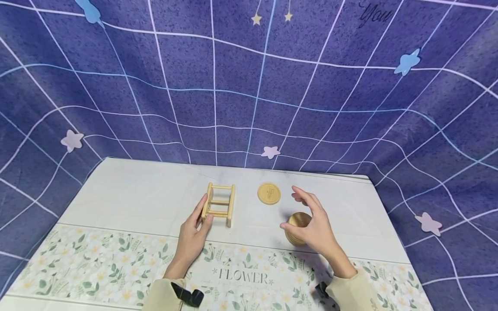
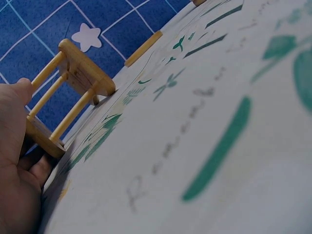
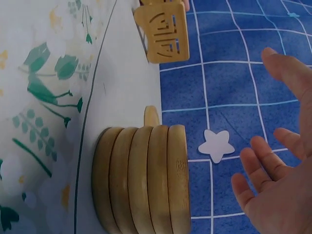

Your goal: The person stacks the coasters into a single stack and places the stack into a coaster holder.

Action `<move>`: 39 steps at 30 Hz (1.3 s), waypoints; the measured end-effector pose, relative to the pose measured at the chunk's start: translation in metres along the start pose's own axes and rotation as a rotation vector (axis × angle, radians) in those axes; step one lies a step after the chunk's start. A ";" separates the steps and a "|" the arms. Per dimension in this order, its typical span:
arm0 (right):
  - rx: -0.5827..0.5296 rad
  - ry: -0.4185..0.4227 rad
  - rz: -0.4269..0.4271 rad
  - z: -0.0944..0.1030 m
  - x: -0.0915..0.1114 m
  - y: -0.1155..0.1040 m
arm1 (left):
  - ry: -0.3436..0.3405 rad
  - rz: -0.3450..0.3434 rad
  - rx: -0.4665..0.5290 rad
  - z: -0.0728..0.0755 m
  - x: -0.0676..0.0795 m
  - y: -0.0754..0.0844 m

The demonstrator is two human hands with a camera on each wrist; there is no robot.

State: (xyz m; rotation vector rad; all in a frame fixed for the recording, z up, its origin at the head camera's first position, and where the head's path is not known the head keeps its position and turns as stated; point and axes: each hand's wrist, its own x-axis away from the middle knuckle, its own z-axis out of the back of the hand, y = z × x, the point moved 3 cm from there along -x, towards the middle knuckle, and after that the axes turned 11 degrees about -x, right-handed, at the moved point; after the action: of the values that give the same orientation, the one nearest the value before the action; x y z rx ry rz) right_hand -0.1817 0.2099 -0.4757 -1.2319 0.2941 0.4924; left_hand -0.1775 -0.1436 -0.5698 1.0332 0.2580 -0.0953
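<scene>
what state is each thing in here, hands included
wooden rack: empty, held at one end
single coaster: lying flat, by itself
coaster stack: piled flat, five layers
left hand: gripping the wooden rack
right hand: above the coaster stack, holding nothing

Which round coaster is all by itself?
The coaster between the wooden rack and the stack: it lies flat alone, while the other coasters are piled together.

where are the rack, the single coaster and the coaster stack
Rack (image 1: 220, 202), head view, on its middle rung.
Single coaster (image 1: 269, 193), head view, on the middle of its face.
Coaster stack (image 3: 139, 180), right wrist view, on the coasters' rounded side.
</scene>
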 end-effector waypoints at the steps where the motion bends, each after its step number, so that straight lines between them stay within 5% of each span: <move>1: 0.001 0.003 -0.001 -0.001 0.000 0.000 | 0.002 -0.004 0.003 0.000 0.000 0.000; 23: 0.031 -0.024 -0.045 -0.016 -0.010 0.003 | 0.011 -0.021 0.008 0.000 -0.001 0.001; 39: -0.018 -0.051 -0.167 -0.028 -0.029 0.010 | 0.002 -0.003 0.008 0.001 0.000 0.001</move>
State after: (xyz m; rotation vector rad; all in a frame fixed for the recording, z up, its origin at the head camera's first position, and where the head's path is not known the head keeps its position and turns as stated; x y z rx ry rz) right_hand -0.2105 0.1798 -0.4789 -1.2475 0.1425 0.3817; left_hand -0.1775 -0.1440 -0.5685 1.0408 0.2611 -0.0982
